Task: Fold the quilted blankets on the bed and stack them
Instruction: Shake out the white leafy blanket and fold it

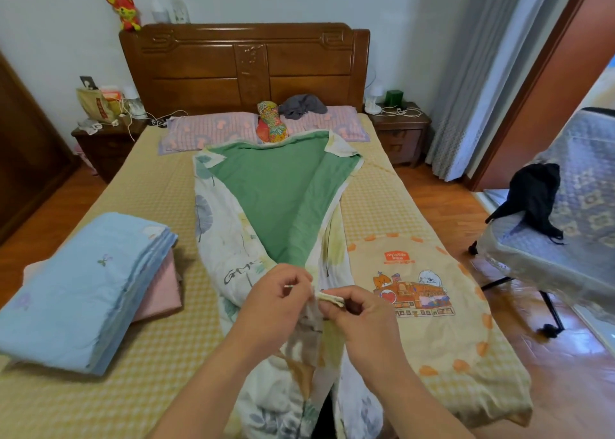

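A red label reading "Mylodie" (the last letters are too small to be sure) sits on the cartoon mat at the right of the bed, above a drawing of animals on a building; dark script starting "G" runs across the floral blanket. That blanket, leaf-printed outside and green inside, lies down the middle of the bed with its near end gathered up at the hands. The left hand pinches one edge between curled fingers and thumb, and the right hand pinches a folded corner just beside it. A folded blue blanket rests on a pink blanket at the left.
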